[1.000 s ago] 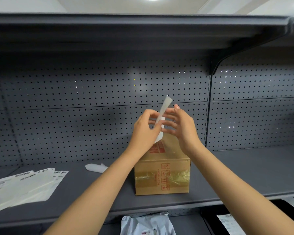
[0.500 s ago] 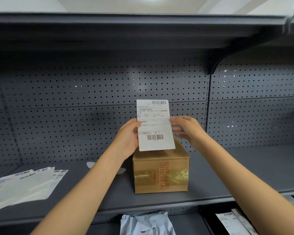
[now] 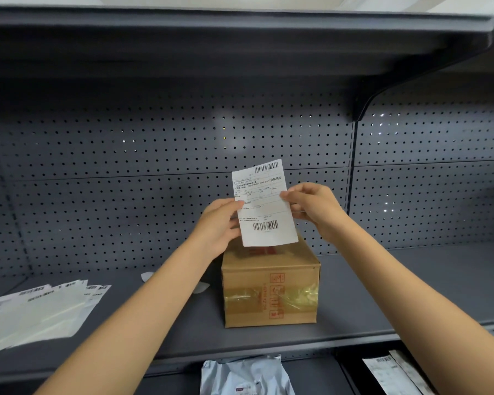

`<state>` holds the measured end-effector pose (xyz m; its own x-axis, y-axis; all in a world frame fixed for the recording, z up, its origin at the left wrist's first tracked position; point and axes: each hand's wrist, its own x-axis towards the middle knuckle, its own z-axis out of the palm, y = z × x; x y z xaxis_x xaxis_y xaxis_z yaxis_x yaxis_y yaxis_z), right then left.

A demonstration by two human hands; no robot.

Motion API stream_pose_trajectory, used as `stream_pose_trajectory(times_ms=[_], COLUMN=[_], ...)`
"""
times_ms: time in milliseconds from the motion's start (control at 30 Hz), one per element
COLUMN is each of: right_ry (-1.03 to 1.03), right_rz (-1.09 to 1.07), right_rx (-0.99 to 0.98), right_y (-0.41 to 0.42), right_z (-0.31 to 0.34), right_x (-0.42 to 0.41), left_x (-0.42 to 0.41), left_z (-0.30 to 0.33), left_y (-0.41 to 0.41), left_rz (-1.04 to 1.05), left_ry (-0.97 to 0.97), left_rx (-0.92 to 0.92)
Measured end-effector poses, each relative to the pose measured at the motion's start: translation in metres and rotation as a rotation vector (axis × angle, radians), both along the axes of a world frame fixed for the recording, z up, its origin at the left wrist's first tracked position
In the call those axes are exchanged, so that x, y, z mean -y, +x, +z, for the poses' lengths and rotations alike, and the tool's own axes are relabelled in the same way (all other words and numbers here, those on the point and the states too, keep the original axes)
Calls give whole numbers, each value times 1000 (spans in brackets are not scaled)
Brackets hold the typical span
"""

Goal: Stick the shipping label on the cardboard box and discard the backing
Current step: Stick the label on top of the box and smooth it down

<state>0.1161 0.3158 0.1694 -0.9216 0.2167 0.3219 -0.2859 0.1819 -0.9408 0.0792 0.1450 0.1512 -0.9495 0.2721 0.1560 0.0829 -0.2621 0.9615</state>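
Observation:
A white shipping label point(image 3: 264, 203) with two barcodes is held upright in the air, its printed face toward me, tilted slightly. My left hand point(image 3: 218, 223) pinches its left edge and my right hand point(image 3: 311, 208) pinches its right edge. Directly below it a taped brown cardboard box point(image 3: 270, 289) with red print stands on the grey shelf point(image 3: 382, 280). The label's lower edge hangs just above the box's top. A curled white backing scrap point(image 3: 147, 276) lies on the shelf behind my left forearm.
A fanned stack of label sheets point(image 3: 40, 312) lies at the shelf's left. A perforated grey back panel and an upper shelf enclose the space. Below the shelf are a grey poly mailer point(image 3: 246, 374) and more label papers point(image 3: 394, 372).
The label went from edge-on between my fingers to facing me, held at both side edges. It has since tipped slightly and my right hand has shifted onto its right edge.

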Motion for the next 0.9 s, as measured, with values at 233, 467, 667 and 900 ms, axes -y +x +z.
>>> stream_pose_trajectory(times_ms=[233,467,667,900], right_ry=[-54,-59,71,268], right_rz=[-21,-23,-62,-150], right_rx=[25,157,264,310], right_y=[-14,-37,-53,-68], right_z=[11,3,-14,-34], right_x=[-8,-14,-18,-20], left_x=[-2,-1,-2,-6], left_z=[15,6,-10,-17], left_y=[-17,-40,-52,-47], left_rz=[-1,65,170,162], left_ry=[27,-160,-418,-557], left_rx=[99,118,120,73])
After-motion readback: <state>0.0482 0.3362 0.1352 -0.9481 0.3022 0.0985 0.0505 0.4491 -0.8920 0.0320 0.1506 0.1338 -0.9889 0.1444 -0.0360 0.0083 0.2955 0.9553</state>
